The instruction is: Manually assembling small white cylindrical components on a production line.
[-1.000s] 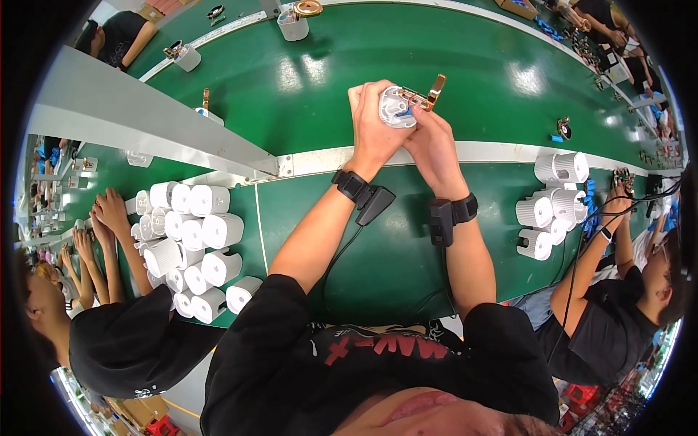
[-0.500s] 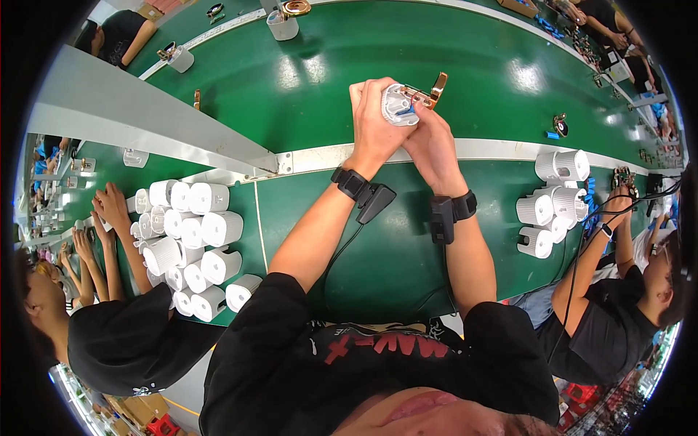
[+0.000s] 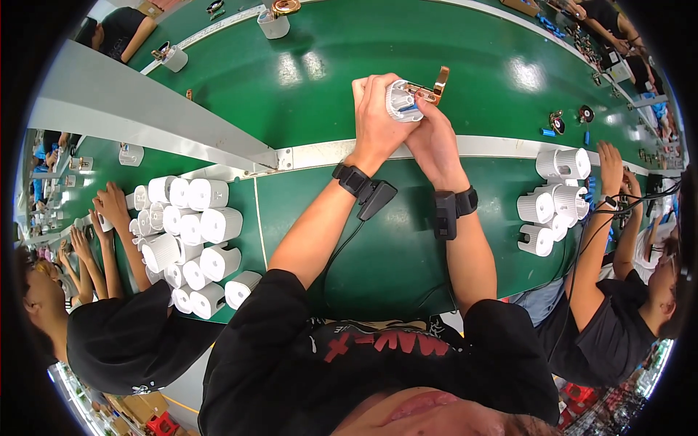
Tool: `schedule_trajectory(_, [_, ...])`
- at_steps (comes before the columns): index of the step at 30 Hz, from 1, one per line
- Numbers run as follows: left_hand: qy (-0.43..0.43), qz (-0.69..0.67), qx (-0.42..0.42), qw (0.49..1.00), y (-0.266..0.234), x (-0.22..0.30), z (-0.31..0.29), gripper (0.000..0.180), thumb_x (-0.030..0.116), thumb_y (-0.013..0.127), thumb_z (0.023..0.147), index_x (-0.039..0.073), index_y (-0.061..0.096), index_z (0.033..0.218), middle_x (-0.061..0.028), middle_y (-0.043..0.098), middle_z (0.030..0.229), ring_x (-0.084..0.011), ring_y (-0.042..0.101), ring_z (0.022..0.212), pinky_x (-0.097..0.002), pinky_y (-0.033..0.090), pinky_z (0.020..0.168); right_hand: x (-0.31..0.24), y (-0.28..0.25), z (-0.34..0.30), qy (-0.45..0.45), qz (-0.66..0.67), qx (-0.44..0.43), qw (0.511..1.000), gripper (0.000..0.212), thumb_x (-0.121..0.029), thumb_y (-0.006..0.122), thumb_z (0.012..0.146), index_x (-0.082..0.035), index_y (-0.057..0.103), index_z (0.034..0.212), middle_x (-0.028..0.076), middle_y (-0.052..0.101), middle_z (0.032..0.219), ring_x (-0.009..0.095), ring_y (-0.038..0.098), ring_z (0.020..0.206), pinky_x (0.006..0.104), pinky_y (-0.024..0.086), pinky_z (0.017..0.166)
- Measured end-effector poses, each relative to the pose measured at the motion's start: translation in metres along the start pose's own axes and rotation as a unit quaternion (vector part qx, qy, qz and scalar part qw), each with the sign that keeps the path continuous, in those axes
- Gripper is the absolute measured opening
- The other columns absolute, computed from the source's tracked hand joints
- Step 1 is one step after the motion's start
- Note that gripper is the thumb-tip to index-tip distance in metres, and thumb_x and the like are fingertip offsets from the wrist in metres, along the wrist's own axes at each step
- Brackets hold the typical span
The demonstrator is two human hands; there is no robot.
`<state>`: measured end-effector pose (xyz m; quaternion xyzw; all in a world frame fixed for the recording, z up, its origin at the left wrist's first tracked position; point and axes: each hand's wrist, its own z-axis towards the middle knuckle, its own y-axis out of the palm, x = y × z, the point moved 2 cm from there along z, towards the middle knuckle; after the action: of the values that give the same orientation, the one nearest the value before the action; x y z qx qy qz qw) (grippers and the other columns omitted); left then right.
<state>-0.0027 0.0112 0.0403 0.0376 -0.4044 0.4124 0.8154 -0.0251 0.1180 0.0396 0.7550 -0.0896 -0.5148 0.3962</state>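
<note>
Over the far edge of my work surface, my left hand (image 3: 378, 120) is wrapped round a white ribbed housing (image 3: 395, 100), its open end turned to the right. My right hand (image 3: 435, 142) is closed beside it, thumb pressing at a gold-coloured metal assembly (image 3: 440, 83) that sticks out of the housing's open end. A bit of blue shows inside the housing by that thumb. The right fingers are mostly hidden beneath the housing and behind my left hand.
White housings (image 3: 220, 225) are piled left; a smaller group (image 3: 536, 208) stands right. A grey post (image 3: 167, 109) slants at left. Beyond a pale rail (image 3: 494, 147), the green belt carries a housing with a gold part (image 3: 274, 25) and dark round parts (image 3: 557, 122). Co-workers sit on both sides.
The gold assembly and housing have shifted slightly in my hands. Parts on the belt have drifted left, and another dark round part shows at right. The right co-worker's hand has reached toward the belt.
</note>
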Motion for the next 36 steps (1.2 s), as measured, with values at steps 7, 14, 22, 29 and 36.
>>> schedule_trajectory(7, [-0.049, -0.001, -0.041, 0.998, 0.001, -0.004, -0.002, 0.056, 0.007, 0.084, 0.059, 0.004, 0.057, 0.108, -0.0092, 0.061, 0.103, -0.0308, 0.050, 0.101, -0.0408, 0.046, 0.086, -0.005, -0.005, -0.001, 0.052, -0.035, 0.045, 0.997, 0.028, -0.022, 0.057, 0.099, -0.002, 0.060, 0.119, 0.007, 0.063, 0.118, 0.017, 0.059, 0.109, 0.0351, 0.047, 0.094])
schedule_trajectory(14, [-0.040, 0.016, -0.104, 0.994, 0.003, 0.001, -0.002, 0.057, 0.007, 0.083, 0.059, 0.004, 0.057, 0.110, -0.0107, 0.063, 0.103, -0.0321, 0.053, 0.099, -0.0404, 0.049, 0.085, -0.009, -0.010, 0.001, -0.165, -0.209, 0.162, 0.950, 0.017, -0.014, 0.069, 0.091, 0.002, 0.071, 0.095, 0.001, 0.066, 0.088, 0.009, 0.060, 0.083, 0.0248, 0.046, 0.076])
schedule_trajectory(22, [-0.038, 0.019, -0.220, 0.975, 0.005, -0.002, -0.006, 0.060, 0.009, 0.083, 0.059, 0.006, 0.057, 0.113, -0.0104, 0.065, 0.105, -0.0325, 0.054, 0.100, -0.0401, 0.050, 0.086, -0.026, -0.013, 0.000, -0.146, -0.359, 0.128, 0.913, 0.014, -0.011, 0.069, 0.089, 0.003, 0.068, 0.093, -0.001, 0.065, 0.086, 0.006, 0.058, 0.079, 0.0217, 0.044, 0.071])
schedule_trajectory(29, [-0.101, -0.018, -0.219, 0.970, 0.005, -0.005, -0.003, 0.060, 0.010, 0.083, 0.060, 0.006, 0.057, 0.114, -0.0103, 0.066, 0.105, -0.0328, 0.055, 0.099, -0.0400, 0.050, 0.086, -0.038, -0.026, 0.003, -0.208, -0.452, 0.127, 0.858, 0.015, -0.010, 0.071, 0.087, 0.003, 0.066, 0.093, 0.000, 0.065, 0.078, 0.004, 0.051, 0.068, 0.0228, 0.040, 0.060])
schedule_trajectory(36, [-0.075, -0.008, -0.222, 0.972, 0.005, -0.004, -0.004, 0.057, 0.012, 0.082, 0.060, 0.006, 0.057, 0.112, -0.0104, 0.067, 0.100, -0.0324, 0.055, 0.096, -0.0400, 0.051, 0.083, -0.029, -0.024, 0.005, -0.247, -0.359, 0.105, 0.894, 0.009, -0.007, 0.066, 0.091, 0.002, 0.063, 0.094, 0.004, 0.069, 0.083, 0.004, 0.051, 0.067, 0.0219, 0.038, 0.059])
